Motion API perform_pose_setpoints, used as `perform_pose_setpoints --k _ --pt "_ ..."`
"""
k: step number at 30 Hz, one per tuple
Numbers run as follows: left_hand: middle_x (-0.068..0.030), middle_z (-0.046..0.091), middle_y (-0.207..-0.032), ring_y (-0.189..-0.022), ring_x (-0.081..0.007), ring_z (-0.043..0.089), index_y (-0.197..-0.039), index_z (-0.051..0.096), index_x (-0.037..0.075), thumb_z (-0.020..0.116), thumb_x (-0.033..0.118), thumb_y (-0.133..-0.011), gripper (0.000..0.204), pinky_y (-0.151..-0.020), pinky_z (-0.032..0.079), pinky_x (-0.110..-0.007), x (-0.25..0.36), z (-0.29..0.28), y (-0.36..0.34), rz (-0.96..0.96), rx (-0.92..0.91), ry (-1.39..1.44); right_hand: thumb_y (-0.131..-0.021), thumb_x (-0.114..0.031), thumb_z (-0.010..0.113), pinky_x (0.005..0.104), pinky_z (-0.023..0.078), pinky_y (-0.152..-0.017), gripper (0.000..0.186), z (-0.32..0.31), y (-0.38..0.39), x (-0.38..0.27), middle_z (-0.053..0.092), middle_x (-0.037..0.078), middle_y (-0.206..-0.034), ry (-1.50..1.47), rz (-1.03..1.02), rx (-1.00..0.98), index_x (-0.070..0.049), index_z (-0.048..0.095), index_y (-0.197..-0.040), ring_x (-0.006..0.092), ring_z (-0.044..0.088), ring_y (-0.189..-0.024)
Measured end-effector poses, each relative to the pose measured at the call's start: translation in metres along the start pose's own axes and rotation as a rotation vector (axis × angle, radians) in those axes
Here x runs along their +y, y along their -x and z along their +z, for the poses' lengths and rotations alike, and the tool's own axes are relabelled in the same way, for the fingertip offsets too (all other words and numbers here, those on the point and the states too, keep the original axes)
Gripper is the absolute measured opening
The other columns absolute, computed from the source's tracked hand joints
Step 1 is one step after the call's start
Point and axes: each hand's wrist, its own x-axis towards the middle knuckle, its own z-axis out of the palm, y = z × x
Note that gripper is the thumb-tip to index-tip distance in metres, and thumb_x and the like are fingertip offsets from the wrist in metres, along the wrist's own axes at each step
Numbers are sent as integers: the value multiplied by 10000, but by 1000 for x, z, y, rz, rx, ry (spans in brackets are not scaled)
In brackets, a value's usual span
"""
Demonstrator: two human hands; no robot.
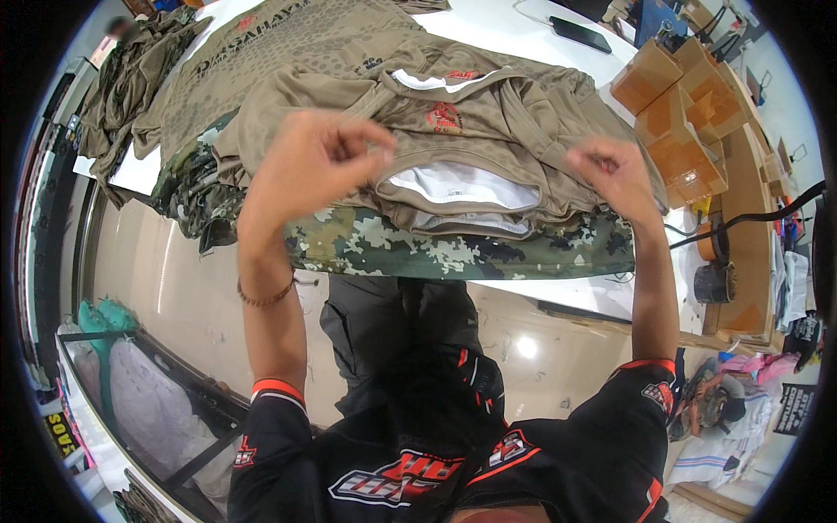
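Observation:
Tan shirts [514,113] with red chest prints and white inner necks lie stacked on the table in front of me. Under them, a camouflage-patterned fabric [453,248] runs along the near edge. My left hand [318,166] is held over the left side of the stack, its fingers loosely bent and apart, with nothing seen in them. Over the right side, beside a tan sleeve, my right hand [615,174] has curled, slightly blurred fingers. I see no cloth gripped in it; whether its fingertips touch the sleeve is unclear.
More tan shirts [235,74] and camouflage garments [139,83] spread to the far left. A phone [581,34] lies on the white table [523,26]. Cardboard boxes [680,122], tape rolls [715,283] and a black cable [767,218] stand at right. Another person [711,401] sits lower right.

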Motion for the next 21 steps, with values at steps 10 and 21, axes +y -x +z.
perform_pose_setpoints --k 10,21 --pt "-130 744 -1055 -917 -248 714 -1254 740 76 855 148 -822 453 -849 565 -366 -45 26 -80 247 321 -384 -844 -247 819 319 561 -733 300 52 -57 -11 768 132 -934 341 -161 217 -14 780 -1028 183 707 -772" --pt "-123 743 -1024 -888 -278 704 -1207 767 105 808 108 -850 359 -806 558 -372 -57 28 -87 266 402 -349 -815 -74 702 283 531 -743 202 29 -51 9 708 67 -899 67 -204 261 22 692 -993 119 627 -800"
